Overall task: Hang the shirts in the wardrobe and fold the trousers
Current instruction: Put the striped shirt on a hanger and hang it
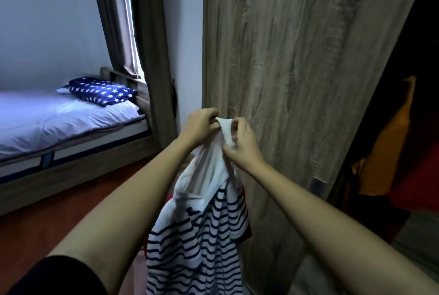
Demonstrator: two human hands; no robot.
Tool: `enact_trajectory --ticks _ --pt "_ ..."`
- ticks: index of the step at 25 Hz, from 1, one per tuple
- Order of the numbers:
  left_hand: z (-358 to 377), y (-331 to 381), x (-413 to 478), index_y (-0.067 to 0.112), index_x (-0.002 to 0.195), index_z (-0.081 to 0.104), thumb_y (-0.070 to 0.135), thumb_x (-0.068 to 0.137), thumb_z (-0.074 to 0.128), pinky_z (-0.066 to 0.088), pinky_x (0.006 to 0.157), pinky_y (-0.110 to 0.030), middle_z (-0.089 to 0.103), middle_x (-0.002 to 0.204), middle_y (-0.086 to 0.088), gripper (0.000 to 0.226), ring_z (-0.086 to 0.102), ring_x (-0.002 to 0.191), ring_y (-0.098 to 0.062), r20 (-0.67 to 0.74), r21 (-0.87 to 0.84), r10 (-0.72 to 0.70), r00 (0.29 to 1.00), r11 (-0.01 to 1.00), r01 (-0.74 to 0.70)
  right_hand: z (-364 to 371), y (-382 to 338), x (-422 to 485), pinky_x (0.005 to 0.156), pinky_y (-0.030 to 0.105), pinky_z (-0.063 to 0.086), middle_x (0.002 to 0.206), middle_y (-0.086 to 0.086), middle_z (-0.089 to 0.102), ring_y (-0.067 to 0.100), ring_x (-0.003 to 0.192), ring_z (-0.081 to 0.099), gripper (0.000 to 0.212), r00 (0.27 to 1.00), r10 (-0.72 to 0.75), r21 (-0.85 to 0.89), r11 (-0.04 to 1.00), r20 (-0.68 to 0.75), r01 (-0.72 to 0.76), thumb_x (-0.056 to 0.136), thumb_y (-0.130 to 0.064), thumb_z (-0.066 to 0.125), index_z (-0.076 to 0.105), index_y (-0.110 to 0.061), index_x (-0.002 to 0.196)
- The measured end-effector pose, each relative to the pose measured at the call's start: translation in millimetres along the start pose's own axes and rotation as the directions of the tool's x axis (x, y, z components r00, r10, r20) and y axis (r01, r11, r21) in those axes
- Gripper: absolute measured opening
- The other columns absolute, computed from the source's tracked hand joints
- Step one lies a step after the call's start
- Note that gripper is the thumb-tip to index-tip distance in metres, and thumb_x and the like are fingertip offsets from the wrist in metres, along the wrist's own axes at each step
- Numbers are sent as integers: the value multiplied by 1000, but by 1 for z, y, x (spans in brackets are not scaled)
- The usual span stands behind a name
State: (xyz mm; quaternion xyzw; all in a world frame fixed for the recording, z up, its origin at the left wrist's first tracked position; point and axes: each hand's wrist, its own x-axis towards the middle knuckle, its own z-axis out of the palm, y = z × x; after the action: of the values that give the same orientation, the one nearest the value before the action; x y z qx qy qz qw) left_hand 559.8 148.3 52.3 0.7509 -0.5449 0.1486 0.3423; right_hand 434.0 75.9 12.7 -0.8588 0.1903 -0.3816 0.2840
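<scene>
A person holds a shirt (202,235) up with both hands, directly in front of the wardrobe door (297,57). The shirt is white at the top and has dark blue and white stripes on the lower part. It hangs down from the hands in loose folds, and its lower edge goes out of the picture at the bottom.

The left hand (200,126) is close before the left edge of the wardrobe door. Its fingers (209,112) are curled and they pinch the top of the white cloth. The right hand (242,142) is just beside it, also before the door. Its fingers (237,123) are bent around the same white part and pinch it between thumb and fingertips. The two hands are almost touching, with the cloth between them. A black sleeve (59,275) covers the upper part of the left arm.

The wardrobe door is of grey-brown wood with a clear grain. To the right of the door the wardrobe is open and dark inside, and an orange garment (389,152) hangs there. Something red (247,233) shows behind the shirt, low before the door; I cannot tell what it is.

To the left of the door, well apart, a bed (59,123) with a pale sheet stands on the reddish floor (71,204). A blue pillow (102,91) with white stars lies at its head. A grey curtain (114,21) hangs behind the bed, between the bed and the door.
</scene>
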Motion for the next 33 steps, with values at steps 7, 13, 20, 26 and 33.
enact_trajectory --ticks 7,13,20,26,33 --pt "0 39 6 18 68 48 36 82 65 37 60 -36 63 76 -14 28 58 74 -31 50 -1 79 996 997 -79 -114 -39 16 64 26 30 91 3 47 12 80 44 11 942 -233 -322 935 -242 148 78 -6 56 64 -5 84" --pt "67 35 -20 14 97 65 21 84 62 42 66 -28 66 95 -14 16 61 86 -27 416 -25 -171 893 980 200 -223 -21 -8 63 24 34 95 4 60 24 96 55 15 983 -49 -457 889 -176 -37 74 -17 55 69 -10 76" --pt "48 129 52 15 75 66 0 67 75 48 61 -27 66 69 -1 19 61 65 -13 426 -278 188 885 958 -69 -311 25 -87 77 38 51 103 19 63 39 99 61 33 881 281 -815 349 -381 -463 82 -29 61 66 -4 102" --pt "94 190 50 9 90 59 8 68 74 39 64 -30 57 88 -7 26 56 82 -26 390 -162 314 866 949 -271 -367 32 -122 83 41 51 116 18 60 38 111 57 28 764 314 -734 233 -564 -638 85 -4 54 62 -5 112" --pt "96 229 54 7 80 62 -11 74 67 46 47 -14 59 69 -7 20 54 60 -12 397 -659 337 854 752 10 -390 45 -151 84 45 47 123 14 49 38 112 53 30 789 380 -804 165 -483 -571 91 -8 45 52 0 119"
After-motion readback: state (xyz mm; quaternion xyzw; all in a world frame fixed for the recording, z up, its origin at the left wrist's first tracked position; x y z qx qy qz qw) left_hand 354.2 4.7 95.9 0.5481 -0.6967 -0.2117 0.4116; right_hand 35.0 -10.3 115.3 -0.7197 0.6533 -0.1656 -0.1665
